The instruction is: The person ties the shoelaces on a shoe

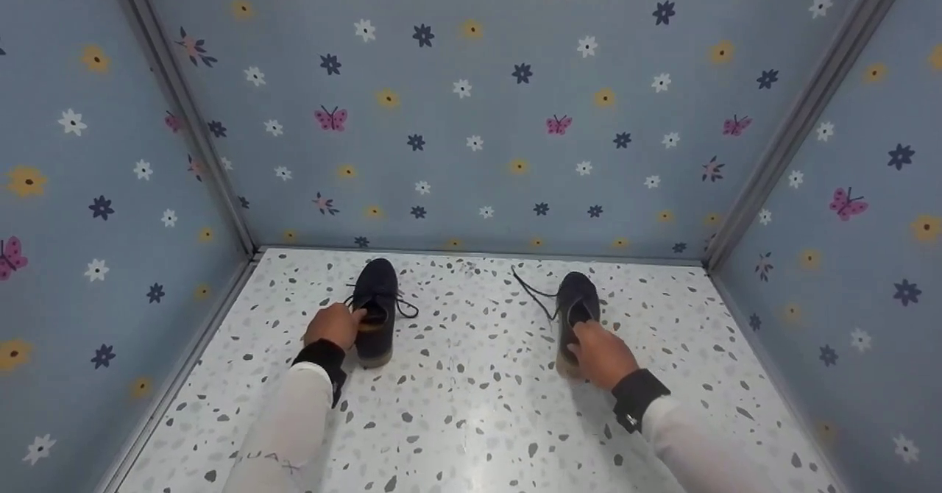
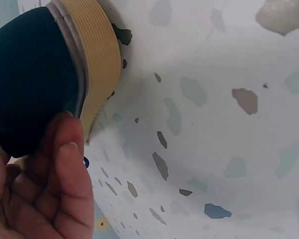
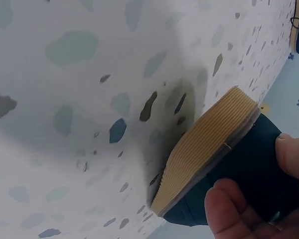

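Note:
Two dark lace-up shoes with pale ribbed soles stand apart on the floor, toes toward the far panel. My left hand [image 1: 333, 325] grips the side of the left shoe [image 1: 377, 283], its thumb at the opening. Looped laces lie on either side of that shoe. My right hand [image 1: 605, 353] holds the right shoe [image 1: 576, 291] near the heel, thumb by the opening. From this shoe a loose lace [image 1: 533, 291] trails to the left. In the left wrist view, curled fingers [image 2: 72, 169] press the shoe's side. The right wrist view shows the ribbed sole [image 3: 209, 144] tilted beside the fingers.
The floor [image 1: 464, 405] is white with grey speckles. Blue panels [image 1: 471, 147] printed with flowers and butterflies rise at the back, left and right. Grey metal posts stand where the panels meet.

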`<state>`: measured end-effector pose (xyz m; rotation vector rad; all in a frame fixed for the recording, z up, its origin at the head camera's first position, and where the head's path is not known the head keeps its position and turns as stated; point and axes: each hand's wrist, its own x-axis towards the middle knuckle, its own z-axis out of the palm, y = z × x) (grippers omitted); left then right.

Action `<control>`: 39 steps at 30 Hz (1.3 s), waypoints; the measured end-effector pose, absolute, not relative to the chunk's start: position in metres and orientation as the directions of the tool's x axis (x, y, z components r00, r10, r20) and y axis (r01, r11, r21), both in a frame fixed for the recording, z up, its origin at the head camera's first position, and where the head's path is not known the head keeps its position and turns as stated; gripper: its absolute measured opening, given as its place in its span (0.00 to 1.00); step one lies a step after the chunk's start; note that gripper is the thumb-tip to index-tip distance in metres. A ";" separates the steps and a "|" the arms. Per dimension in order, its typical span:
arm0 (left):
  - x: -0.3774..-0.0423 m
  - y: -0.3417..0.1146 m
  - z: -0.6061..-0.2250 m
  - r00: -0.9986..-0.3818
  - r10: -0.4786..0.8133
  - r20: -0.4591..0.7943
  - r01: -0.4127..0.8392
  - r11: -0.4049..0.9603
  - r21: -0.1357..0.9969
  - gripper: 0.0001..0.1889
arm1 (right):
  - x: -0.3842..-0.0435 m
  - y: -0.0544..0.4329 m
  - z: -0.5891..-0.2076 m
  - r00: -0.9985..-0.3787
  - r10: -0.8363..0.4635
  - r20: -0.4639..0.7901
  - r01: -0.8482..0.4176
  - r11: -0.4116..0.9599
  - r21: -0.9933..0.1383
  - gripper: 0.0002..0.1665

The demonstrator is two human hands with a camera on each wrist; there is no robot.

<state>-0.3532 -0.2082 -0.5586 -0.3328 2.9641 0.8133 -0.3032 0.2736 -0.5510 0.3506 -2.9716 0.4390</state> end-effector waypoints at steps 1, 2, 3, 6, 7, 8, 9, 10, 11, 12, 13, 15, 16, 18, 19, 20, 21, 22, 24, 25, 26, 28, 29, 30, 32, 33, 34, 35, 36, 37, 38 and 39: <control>-0.352 -0.208 -0.558 -0.975 -0.194 -0.112 -0.224 0.839 0.497 0.25 | -0.300 0.270 -0.551 -0.963 -0.220 0.157 -0.256 0.928 -0.269 0.09; -0.351 -0.207 -0.557 -0.973 -0.195 -0.120 -0.229 0.839 0.494 0.25 | -0.298 0.267 -0.551 -0.959 -0.232 0.165 -0.270 0.925 -0.269 0.08; -0.350 -0.206 -0.556 -0.972 -0.199 -0.128 -0.236 0.839 0.491 0.25 | -0.295 0.264 -0.551 -0.955 -0.243 0.170 -0.282 0.922 -0.265 0.08; -0.345 -0.204 -0.550 -0.968 -0.207 -0.144 -0.252 0.834 0.490 0.25 | -0.288 0.255 -0.550 -0.944 -0.274 0.182 -0.315 0.913 -0.260 0.08; -0.343 -0.203 -0.548 -0.967 -0.210 -0.143 -0.254 0.833 0.492 0.24 | -0.285 0.251 -0.550 -0.943 -0.281 0.180 -0.321 0.911 -0.257 0.08; -0.342 -0.202 -0.545 -0.968 -0.214 -0.132 -0.252 0.833 0.492 0.24 | -0.282 0.248 -0.550 -0.939 -0.290 0.182 -0.330 0.909 -0.254 0.08; -0.340 -0.200 -0.542 -0.969 -0.218 -0.116 -0.247 0.834 0.493 0.24 | -0.280 0.245 -0.550 -0.936 -0.300 0.184 -0.339 0.906 -0.252 0.08; -0.339 -0.198 -0.539 -0.972 -0.219 -0.090 -0.234 0.838 0.493 0.24 | -0.277 0.242 -0.551 -0.933 -0.308 0.187 -0.349 0.903 -0.252 0.08; -0.337 -0.196 -0.536 -0.974 -0.219 -0.056 -0.218 0.841 0.496 0.25 | -0.274 0.239 -0.551 -0.930 -0.316 0.189 -0.357 0.899 -0.253 0.08; -0.336 -0.193 -0.533 -0.976 -0.216 -0.019 -0.197 0.846 0.496 0.26 | -0.271 0.237 -0.551 -0.925 -0.326 0.194 -0.368 0.895 -0.251 0.08; -0.336 -0.190 -0.530 -0.978 -0.209 0.027 -0.169 0.853 0.493 0.26 | -0.269 0.234 -0.552 -0.922 -0.335 0.195 -0.377 0.891 -0.252 0.08; -0.334 -0.182 -0.526 -0.975 -0.186 0.118 -0.104 0.862 0.495 0.24 | -0.264 0.229 -0.552 -0.912 -0.355 0.204 -0.400 0.882 -0.251 0.09; -0.333 -0.176 -0.524 -0.972 -0.169 0.161 -0.069 0.866 0.495 0.21 | -0.261 0.226 -0.553 -0.908 -0.366 0.207 -0.411 0.876 -0.254 0.09; -0.331 -0.165 -0.520 -0.965 -0.135 0.226 -0.004 0.866 0.500 0.16 | -0.256 0.222 -0.554 -0.901 -0.382 0.204 -0.426 0.865 -0.265 0.09; -0.329 -0.159 -0.518 -0.960 -0.114 0.254 0.031 0.863 0.504 0.13 | -0.254 0.220 -0.554 -0.900 -0.389 0.198 -0.432 0.859 -0.275 0.09; -0.327 -0.152 -0.516 -0.959 -0.097 0.268 0.054 0.861 0.507 0.11 | -0.252 0.217 -0.554 -0.899 -0.395 0.191 -0.436 0.854 -0.283 0.10; -0.324 -0.145 -0.514 -0.958 -0.075 0.275 0.080 0.856 0.510 0.10 | -0.249 0.215 -0.554 -0.896 -0.404 0.183 -0.442 0.848 -0.293 0.10; -0.321 -0.138 -0.512 -0.959 -0.049 0.279 0.104 0.854 0.510 0.10 | -0.247 0.212 -0.554 -0.894 -0.411 0.178 -0.447 0.843 -0.298 0.10; -0.315 -0.124 -0.512 -0.967 0.007 0.256 0.143 0.845 0.516 0.09 | -0.242 0.207 -0.553 -0.883 -0.433 0.180 -0.469 0.832 -0.298 0.10; -0.312 -0.116 -0.513 -0.970 0.040 0.238 0.162 0.840 0.518 0.10 | -0.240 0.205 -0.554 -0.875 -0.446 0.188 -0.483 0.825 -0.292 0.11; -0.309 -0.109 -0.516 -0.974 0.072 0.213 0.175 0.837 0.519 0.11 | -0.237 0.203 -0.554 -0.865 -0.460 0.199 -0.500 0.819 -0.283 0.11; -0.303 -0.096 -0.524 -0.976 0.144 0.160 0.208 0.828 0.521 0.12 | -0.232 0.199 -0.555 -0.844 -0.487 0.224 -0.534 0.804 -0.263 0.12; -0.300 -0.090 -0.529 -0.976 0.178 0.129 0.219 0.826 0.520 0.12 | -0.229 0.197 -0.556 -0.835 -0.500 0.232 -0.548 0.795 -0.258 0.12; -0.298 -0.085 -0.534 -0.972 0.212 0.099 0.232 0.820 0.523 0.11 | -0.227 0.195 -0.557 -0.825 -0.512 0.239 -0.562 0.788 -0.254 0.12; -0.294 -0.075 -0.544 -0.962 0.269 0.048 0.254 0.818 0.517 0.08 | -0.222 0.193 -0.557 -0.810 -0.533 0.246 -0.584 0.774 -0.245 0.11; -0.292 -0.071 -0.549 -0.956 0.293 0.030 0.265 0.812 0.520 0.08 | -0.220 0.192 -0.557 -0.800 -0.544 0.253 -0.597 0.767 -0.237 0.11; -0.291 -0.067 -0.553 -0.949 0.316 0.016 0.277 0.806 0.523 0.10 | -0.218 0.191 -0.557 -0.792 -0.554 0.258 -0.607 0.760 -0.231 0.11; -0.290 -0.063 -0.557 -0.943 0.334 0.009 0.289 0.801 0.525 0.12 | -0.217 0.190 -0.558 -0.784 -0.563 0.261 -0.617 0.754 -0.226 0.11; -0.289 -0.060 -0.560 -0.935 0.353 0.011 0.304 0.789 0.533 0.15 | -0.216 0.190 -0.558 -0.777 -0.571 0.265 -0.625 0.749 -0.218 0.11; -0.288 -0.056 -0.563 -0.928 0.371 0.019 0.323 0.780 0.536 0.17 | -0.215 0.189 -0.558 -0.770 -0.579 0.267 -0.633 0.745 -0.211 0.11; -0.288 -0.052 -0.566 -0.921 0.387 0.034 0.343 0.769 0.540 0.17 | -0.214 0.189 -0.558 -0.767 -0.584 0.266 -0.637 0.742 -0.209 0.11; -0.288 -0.048 -0.567 -0.915 0.400 0.048 0.359 0.758 0.544 0.17 | -0.214 0.189 -0.557 -0.763 -0.591 0.264 -0.643 0.737 -0.207 0.11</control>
